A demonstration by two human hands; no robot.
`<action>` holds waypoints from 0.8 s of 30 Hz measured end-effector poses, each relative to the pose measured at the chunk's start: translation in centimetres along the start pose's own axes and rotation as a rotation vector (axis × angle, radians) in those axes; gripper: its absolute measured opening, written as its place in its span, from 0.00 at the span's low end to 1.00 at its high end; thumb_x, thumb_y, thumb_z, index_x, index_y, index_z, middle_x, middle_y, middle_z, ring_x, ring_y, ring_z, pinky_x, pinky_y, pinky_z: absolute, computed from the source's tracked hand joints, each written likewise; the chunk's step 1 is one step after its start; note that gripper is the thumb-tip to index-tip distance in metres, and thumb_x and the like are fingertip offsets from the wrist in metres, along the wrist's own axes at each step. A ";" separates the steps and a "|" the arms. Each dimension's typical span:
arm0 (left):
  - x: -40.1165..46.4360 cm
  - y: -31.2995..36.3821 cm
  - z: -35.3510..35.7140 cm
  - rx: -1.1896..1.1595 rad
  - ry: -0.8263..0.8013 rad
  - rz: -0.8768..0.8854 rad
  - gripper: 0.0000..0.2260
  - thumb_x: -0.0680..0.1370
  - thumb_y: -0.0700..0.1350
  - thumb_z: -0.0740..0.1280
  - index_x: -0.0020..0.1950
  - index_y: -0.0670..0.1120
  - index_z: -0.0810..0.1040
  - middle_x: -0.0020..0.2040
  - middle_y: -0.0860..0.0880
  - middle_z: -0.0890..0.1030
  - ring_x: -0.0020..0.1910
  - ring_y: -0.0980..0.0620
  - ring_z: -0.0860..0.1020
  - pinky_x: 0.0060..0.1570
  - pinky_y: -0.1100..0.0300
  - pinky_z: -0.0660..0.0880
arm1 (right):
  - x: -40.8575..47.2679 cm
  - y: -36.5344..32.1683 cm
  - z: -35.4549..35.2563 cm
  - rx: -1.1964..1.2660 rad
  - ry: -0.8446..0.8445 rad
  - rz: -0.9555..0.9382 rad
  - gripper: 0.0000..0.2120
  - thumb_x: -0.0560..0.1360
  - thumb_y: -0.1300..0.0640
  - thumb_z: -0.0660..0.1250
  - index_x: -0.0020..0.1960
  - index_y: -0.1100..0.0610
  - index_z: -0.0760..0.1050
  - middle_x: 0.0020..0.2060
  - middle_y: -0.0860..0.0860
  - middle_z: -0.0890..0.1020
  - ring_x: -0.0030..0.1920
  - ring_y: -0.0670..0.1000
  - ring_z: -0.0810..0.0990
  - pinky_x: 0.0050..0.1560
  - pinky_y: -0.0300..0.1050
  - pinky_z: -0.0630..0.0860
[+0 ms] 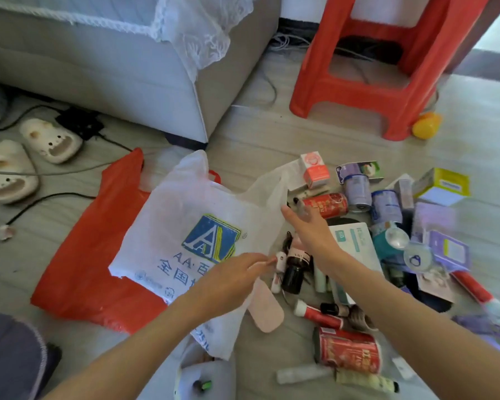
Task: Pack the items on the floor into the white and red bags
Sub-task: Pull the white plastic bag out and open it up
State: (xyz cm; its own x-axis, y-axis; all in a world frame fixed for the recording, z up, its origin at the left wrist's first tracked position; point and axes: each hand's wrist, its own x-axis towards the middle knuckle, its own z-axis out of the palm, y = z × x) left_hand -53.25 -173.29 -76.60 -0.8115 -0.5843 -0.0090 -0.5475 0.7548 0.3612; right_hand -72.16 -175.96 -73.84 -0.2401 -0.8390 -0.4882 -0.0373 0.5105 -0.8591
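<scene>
The white bag [185, 226] lies flat on the floor [257, 131], printed with a blue and yellow logo and blue characters, and it overlaps the red bag [81, 272], which spreads out beneath it to the left. Neither bag shows anything inside; both look limp and flat. The left hand [231, 278] is closed in a pinch on the white bag's near edge by its opening. The right hand [309, 229] reaches forward with fingers spread and relaxed, hovering over the pile beside the bag's right handle; whether it touches the plastic cannot be told, and it holds nothing clearly.

Just right of the bags, the items are heaped together: a red can [326, 204] on its side, two pale blue tins [358, 192], a small red and white box [315, 170], a white box with teal print [355, 246], a dark bottle [295, 274], a pink flat pad [266, 310] and another red can [349, 350] nearer the camera. Much of the pile's far right side is blurred and hard to name.

Further out stand a red plastic stool [373, 67], a grey bed corner [127, 76] with lace, and a pair of cream slippers [29, 160]. Cables run across the floor on the left.
</scene>
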 end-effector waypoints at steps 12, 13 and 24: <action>8.8 -11.3 0.7 0.496 -0.307 -0.175 0.37 0.74 0.41 0.66 0.76 0.48 0.47 0.75 0.45 0.56 0.76 0.45 0.47 0.72 0.43 0.41 | 6.3 3.4 2.3 -1.062 -0.040 -0.712 0.24 0.78 0.52 0.58 0.73 0.58 0.61 0.71 0.53 0.67 0.74 0.55 0.59 0.72 0.59 0.58; 8.8 -11.6 0.9 0.531 -0.273 -0.122 0.35 0.69 0.43 0.72 0.73 0.47 0.61 0.67 0.45 0.70 0.73 0.45 0.61 0.71 0.43 0.47 | 6.5 3.8 2.4 -1.100 -0.066 -0.707 0.25 0.79 0.51 0.57 0.73 0.57 0.59 0.71 0.53 0.68 0.74 0.54 0.59 0.72 0.59 0.57; -1.1 -8.1 0.0 0.358 0.255 0.037 0.16 0.62 0.30 0.66 0.43 0.46 0.69 0.37 0.47 0.76 0.42 0.49 0.71 0.63 0.49 0.65 | 2.6 5.4 1.6 -1.087 -0.135 -0.620 0.22 0.78 0.45 0.52 0.63 0.55 0.73 0.53 0.52 0.80 0.56 0.54 0.77 0.60 0.52 0.68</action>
State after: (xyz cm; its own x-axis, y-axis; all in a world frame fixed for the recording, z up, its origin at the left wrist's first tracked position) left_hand -47.98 -178.74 -79.51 -0.7801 -0.5761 0.2440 -0.5919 0.8060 0.0105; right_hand -71.41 -175.70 -80.02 0.2022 -0.9724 -0.1163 -0.9015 -0.1385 -0.4100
